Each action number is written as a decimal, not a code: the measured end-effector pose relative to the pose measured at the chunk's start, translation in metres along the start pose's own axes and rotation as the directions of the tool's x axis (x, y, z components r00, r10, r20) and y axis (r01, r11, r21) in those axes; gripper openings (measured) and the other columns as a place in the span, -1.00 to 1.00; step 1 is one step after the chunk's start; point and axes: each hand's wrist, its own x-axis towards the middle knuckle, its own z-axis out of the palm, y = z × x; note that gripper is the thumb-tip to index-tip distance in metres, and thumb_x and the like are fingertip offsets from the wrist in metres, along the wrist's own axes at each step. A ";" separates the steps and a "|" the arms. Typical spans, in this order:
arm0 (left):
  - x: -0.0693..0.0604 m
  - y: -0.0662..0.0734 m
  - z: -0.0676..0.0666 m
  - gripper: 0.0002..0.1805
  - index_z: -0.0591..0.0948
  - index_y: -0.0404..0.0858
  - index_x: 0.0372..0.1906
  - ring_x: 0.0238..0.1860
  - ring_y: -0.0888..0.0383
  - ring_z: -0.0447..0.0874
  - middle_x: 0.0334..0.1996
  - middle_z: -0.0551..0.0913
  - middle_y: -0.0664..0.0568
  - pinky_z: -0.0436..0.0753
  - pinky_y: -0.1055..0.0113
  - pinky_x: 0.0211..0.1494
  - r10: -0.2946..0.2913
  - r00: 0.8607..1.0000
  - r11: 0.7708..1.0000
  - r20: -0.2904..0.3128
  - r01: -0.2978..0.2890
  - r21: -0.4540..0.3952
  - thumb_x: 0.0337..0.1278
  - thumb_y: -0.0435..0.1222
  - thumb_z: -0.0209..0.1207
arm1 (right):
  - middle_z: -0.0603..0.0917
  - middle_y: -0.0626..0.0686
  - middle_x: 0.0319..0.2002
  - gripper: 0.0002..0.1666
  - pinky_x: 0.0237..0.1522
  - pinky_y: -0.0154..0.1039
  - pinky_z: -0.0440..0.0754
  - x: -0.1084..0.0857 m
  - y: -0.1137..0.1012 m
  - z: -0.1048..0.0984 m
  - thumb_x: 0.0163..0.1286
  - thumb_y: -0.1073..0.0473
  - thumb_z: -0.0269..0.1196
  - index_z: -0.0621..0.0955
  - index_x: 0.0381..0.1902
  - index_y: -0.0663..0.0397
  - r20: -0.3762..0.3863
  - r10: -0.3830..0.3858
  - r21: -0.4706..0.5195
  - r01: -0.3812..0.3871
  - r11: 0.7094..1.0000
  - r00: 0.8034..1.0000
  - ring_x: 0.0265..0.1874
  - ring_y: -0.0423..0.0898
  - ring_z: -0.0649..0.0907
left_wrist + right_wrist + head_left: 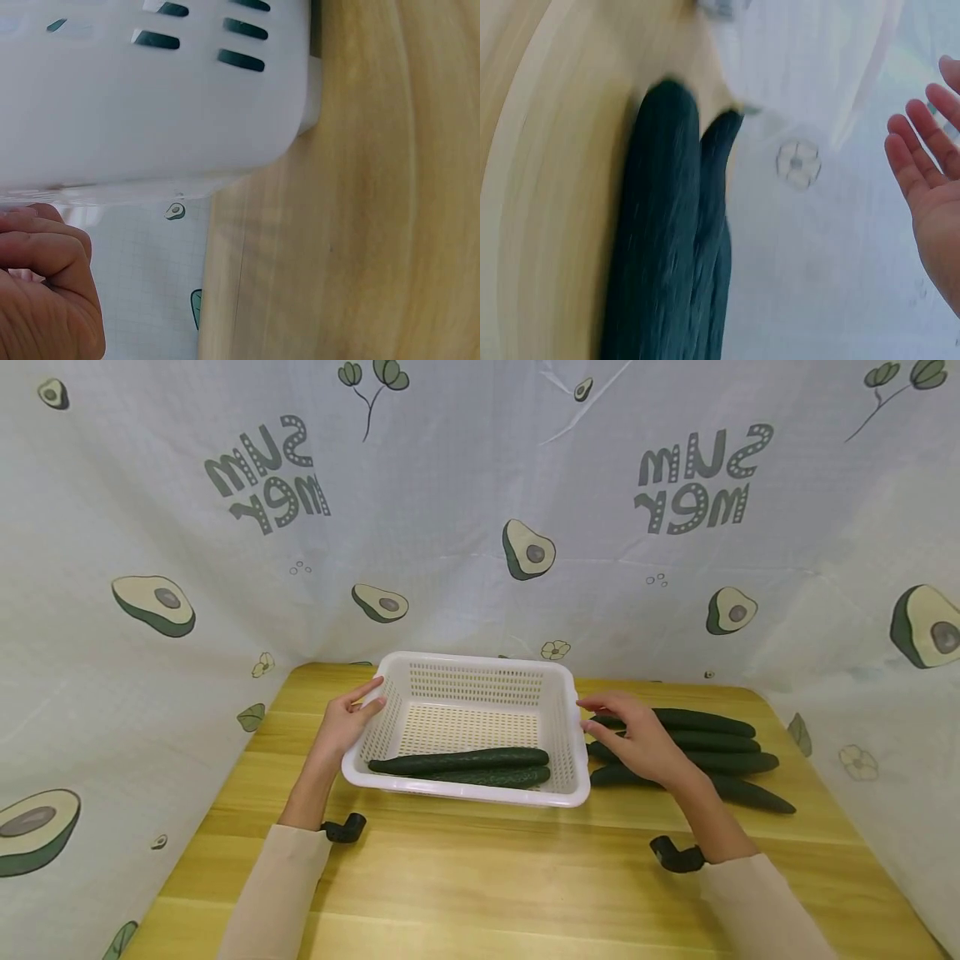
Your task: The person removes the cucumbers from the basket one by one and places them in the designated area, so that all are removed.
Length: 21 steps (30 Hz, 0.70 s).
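While the left hand [343, 724] grips the basket [472, 717] by its left rim, thumb over the edge, the white basket sits on the table [480, 877], with two cucumbers [461, 762] lying side by side along its near wall. At the right rim, the right hand [639, 739] is held loosely open, fingers slightly bent; whether it touches the rim, I cannot tell. Partly beneath that hand, four more cucumbers [731, 763] lie in a row.

We see a smooth plastic basket [480, 662], rough-skinned cucumbers [465, 761], a softly glossy wood-grained table [487, 885], matt cloth sleeves [276, 893] at near left and right, and a creased, plastic-looking far sheet [465, 468].
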 end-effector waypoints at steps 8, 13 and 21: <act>0.010 -0.014 -0.001 -0.45 0.45 0.22 0.48 0.08 -0.04 0.75 0.31 0.62 -0.19 0.74 0.32 -0.10 0.039 0.999 0.999 -0.038 -0.038 0.025 0.46 -0.02 0.21 | 0.64 0.16 0.21 -0.56 0.25 0.16 0.60 0.023 -0.028 0.030 0.50 0.13 0.30 0.59 0.27 0.13 0.089 -0.052 0.115 0.041 0.993 0.995 0.20 0.12 0.63; 0.011 -0.015 0.001 -0.45 0.47 0.23 0.47 0.07 -0.01 0.74 0.32 0.61 -0.18 0.73 0.29 -0.06 0.044 0.998 0.998 -0.047 -0.041 0.047 0.45 -0.01 0.22 | 0.63 0.16 0.21 -0.55 0.28 0.07 0.59 0.035 -0.041 0.049 0.51 0.13 0.30 0.57 0.28 0.13 0.151 -0.088 0.171 0.062 0.983 0.985 0.21 0.10 0.64; 0.010 -0.014 0.002 -0.46 0.47 0.20 0.48 0.02 0.01 0.74 0.31 0.63 -0.16 0.74 0.30 -0.11 0.051 0.997 0.997 -0.055 -0.048 0.058 0.47 -0.05 0.21 | 0.62 0.23 0.22 -0.55 0.27 0.16 0.58 0.052 -0.055 0.072 0.53 0.14 0.27 0.56 0.28 0.18 0.228 -0.118 0.173 0.079 0.982 0.967 0.21 0.15 0.61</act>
